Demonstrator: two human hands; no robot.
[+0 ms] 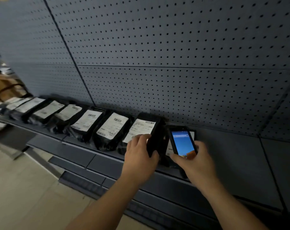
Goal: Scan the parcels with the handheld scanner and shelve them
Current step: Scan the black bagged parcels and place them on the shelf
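Your two bare forearms reach up from the bottom of the view toward a dark grey metal shelf. Your left hand grips the near right edge of a black plastic mailer parcel with a white shipping label, fingers curled over the label's lower corner and thumb against the parcel's dark side. That parcel lies tilted on the shelf, its top end leaning toward the grey perforated back panel.

Your right hand holds a black handheld scanner with a lit blue and orange screen, fingers wrapped round its lower body and thumb on its left edge. The scanner is raised upright with the screen facing you, just to the right of the gripped parcel. Directly behind the scanner, mostly hidden by it, lies another labelled parcel; only slivers of its white label show.

To the left of the gripped parcel, a row of similar black labelled mailers runs along the shelf, each overlapping or touching the next, all tilted the same way with labels up. The far end of the row is blurred. Below the shelf lies a pale tiled floor. At the far left edge, a brown shape with a black looped handle is too blurred to identify.
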